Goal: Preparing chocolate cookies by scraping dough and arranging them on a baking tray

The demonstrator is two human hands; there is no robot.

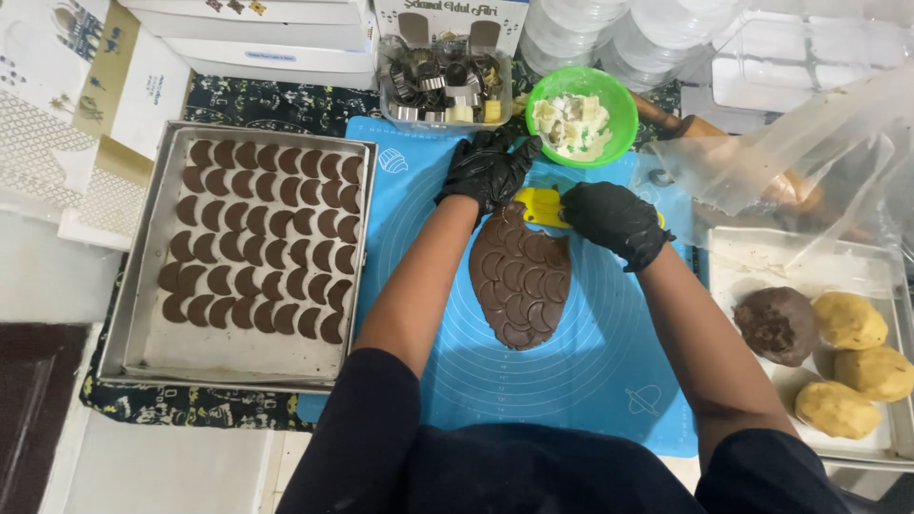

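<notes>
Metal baking tray [133, 286], rectangular, dull grey, far left: rows of dark brown crescent-shaped dough pieces [257, 243], matte and smooth, laid close together on pale lining.

Blue silicone mat [590, 381], centre: flexible, printed with concentric white circles, lying over a dark patterned cloth [276, 107].

Rolled chocolate dough sheet [521, 276], oval, flat, on the mat: surface scored all over with crescent outlines.

Left hand [487, 171], black glossy glove: fingers spread flat, pressing the top edge of the sheet, holding nothing.

Right hand [614, 221], black glove: closed around a yellow plastic scraper [539, 206], its blade at the sheet's upper edge.

Clear tub of metal cutters [444, 84] and green plastic bowl [583, 116] of pale crumbly chunks, behind the hands.

Second tray [890, 276], right: one brown dough ball [776, 326], three yellow dough balls [862, 362], lumpy, beneath a clear plastic bag [800, 143].

White cardboard boxes [267, 38] stacked at the rear left.
</notes>
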